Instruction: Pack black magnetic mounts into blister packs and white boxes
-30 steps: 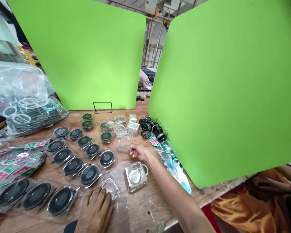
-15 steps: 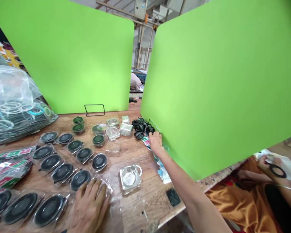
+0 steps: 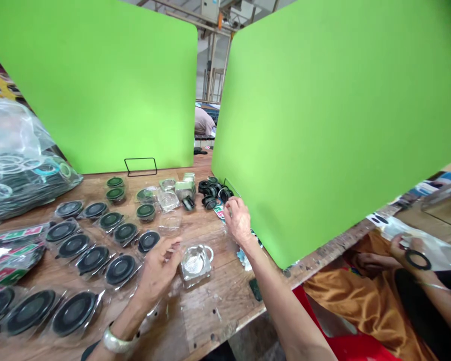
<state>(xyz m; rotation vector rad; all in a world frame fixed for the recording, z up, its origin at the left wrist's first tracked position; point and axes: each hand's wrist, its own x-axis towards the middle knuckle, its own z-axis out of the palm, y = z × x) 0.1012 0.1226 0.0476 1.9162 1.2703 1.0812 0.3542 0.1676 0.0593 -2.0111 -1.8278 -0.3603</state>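
Note:
My left hand (image 3: 161, 265) hovers over the table with bent, parted fingers and nothing visible in it. Just right of it lies a clear plastic package holding a perforated metal strainer (image 3: 195, 263) with a pale ring at its corner. My right hand (image 3: 237, 219) is by the foot of the right green panel, its fingers loosely curled and apart, with nothing seen in them. Beside its fingertips is a pile of black round lids (image 3: 210, 193). Printed cards (image 3: 219, 211) lie under that hand. One black lid (image 3: 188, 202) rests on edge by the clear boxes (image 3: 185, 188).
Rows of clear-packed black lids (image 3: 92, 258) cover the left of the table. A plastic bag of rings (image 3: 26, 165) stands behind them. Green panels (image 3: 135, 90) rise at the back and right. A dark phone-like object (image 3: 255, 289) lies near the front edge. Another person's hand (image 3: 408, 250) holds a black ring.
My left hand has lifted off the packed lids and moved right, towards the strainer package. My right hand has drawn slightly back from the pile. A black lid now shows by the clear boxes.

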